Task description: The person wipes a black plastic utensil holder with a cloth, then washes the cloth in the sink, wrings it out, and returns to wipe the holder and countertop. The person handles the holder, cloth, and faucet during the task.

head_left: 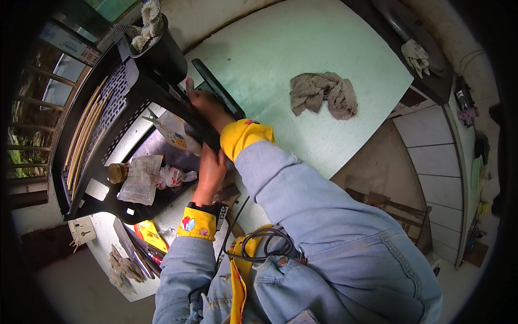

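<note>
A black plastic rack (178, 109) stands on the counter at the left, with several wooden chopsticks (87, 133) on its slotted top shelf. My left hand (211, 170) is at the rack's near end frame, its fingers partly hidden behind the frame. My right hand (202, 101) is at the same end, higher up, below a black cup (164, 52) that hangs on the rack and holds a netted cloth. A black bar-shaped part (218, 87) lies beside my right hand. On the rack's lower level are a printed packet (141, 180), a jar with a brown lid (117, 173) and knotted plastic bags (172, 177).
A crumpled grey-brown cloth (323, 95) lies on the pale countertop (259, 52). Knives (133, 247), a yellow packet (150, 235) and a rag (125, 265) are at the lower left. A white power adapter (82, 233) is by the rack's corner. A wooden stool (388, 210) stands below, right.
</note>
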Available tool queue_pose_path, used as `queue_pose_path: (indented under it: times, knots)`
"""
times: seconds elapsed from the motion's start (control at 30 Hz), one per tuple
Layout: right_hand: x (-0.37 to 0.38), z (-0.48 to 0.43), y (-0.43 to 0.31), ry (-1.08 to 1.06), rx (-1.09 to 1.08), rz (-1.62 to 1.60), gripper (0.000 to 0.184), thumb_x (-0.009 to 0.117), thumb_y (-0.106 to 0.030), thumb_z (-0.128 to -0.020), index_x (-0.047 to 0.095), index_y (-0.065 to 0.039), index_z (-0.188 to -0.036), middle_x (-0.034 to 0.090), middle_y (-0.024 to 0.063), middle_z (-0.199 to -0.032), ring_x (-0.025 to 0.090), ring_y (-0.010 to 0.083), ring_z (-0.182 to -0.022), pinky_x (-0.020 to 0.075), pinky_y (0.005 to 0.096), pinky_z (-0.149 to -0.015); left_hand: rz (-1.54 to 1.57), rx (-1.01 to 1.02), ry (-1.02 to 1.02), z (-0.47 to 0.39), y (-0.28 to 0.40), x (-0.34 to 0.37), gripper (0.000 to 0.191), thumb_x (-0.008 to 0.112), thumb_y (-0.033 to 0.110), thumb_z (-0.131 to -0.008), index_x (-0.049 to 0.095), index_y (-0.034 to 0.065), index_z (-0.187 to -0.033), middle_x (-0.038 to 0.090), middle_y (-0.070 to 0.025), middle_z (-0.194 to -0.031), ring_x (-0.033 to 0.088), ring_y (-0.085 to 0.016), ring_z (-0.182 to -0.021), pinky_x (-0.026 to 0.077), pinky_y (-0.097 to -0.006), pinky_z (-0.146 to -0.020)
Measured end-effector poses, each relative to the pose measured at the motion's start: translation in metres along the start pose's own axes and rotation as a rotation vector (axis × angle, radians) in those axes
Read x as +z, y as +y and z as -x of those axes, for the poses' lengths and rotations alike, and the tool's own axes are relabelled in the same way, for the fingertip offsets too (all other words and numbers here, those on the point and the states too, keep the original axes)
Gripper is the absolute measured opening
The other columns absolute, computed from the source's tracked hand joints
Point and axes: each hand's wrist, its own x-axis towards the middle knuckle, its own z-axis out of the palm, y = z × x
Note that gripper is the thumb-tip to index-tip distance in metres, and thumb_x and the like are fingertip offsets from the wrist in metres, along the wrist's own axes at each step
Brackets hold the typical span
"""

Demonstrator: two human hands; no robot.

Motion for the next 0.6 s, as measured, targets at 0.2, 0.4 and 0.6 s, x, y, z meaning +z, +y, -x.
queue_pose_path:
  times: [0.2, 0.4, 0.6]
  knots:
    - [0.004, 0.007, 0.005, 0.000, -0.078, -0.372, 0.034, 0.043, -0.029, -0.088, 0.064, -0.003, -0.092, 0.064, 0.0211, -0.092, 0.061, 0.0347, -0.089, 0.0455, 0.0421, -0.078, -0.020, 0.076, 0.042, 0.001, -0.004, 0.003, 0.049, 0.053, 0.012, -0.088, 0.036, -0.0039, -0.131, 0.047, -0.0306, -0.124, 0.046, -0.047, -0.115, 0.040, -0.0424, -0.097]
    - [0.006, 0.003, 0.023, -0.047, -0.317, 0.097, 0.034, 0.041, -0.030, -0.090, 0.062, -0.005, -0.100, 0.061, 0.0238, -0.105, 0.059, 0.0361, -0.099, 0.0475, 0.0432, -0.080, 0.004, 0.067, 0.024, 0.000, -0.005, 0.002, 0.046, 0.053, 0.011, -0.088, 0.037, -0.0023, -0.129, 0.050, -0.0292, -0.119, 0.048, -0.046, -0.111, 0.041, -0.0424, -0.094]
    - [-0.012, 0.073, 0.051, -0.133, -0.205, 0.544, 0.040, 0.037, -0.035, -0.090, 0.063, -0.006, -0.101, 0.061, 0.0234, -0.107, 0.060, 0.0392, -0.096, 0.0481, 0.0495, -0.083, 0.083, 0.069, -0.001, 0.000, -0.006, 0.002, 0.044, 0.051, 0.007, -0.087, 0.039, -0.0006, -0.128, 0.051, -0.0268, -0.118, 0.049, -0.045, -0.109, 0.041, -0.0408, -0.093]
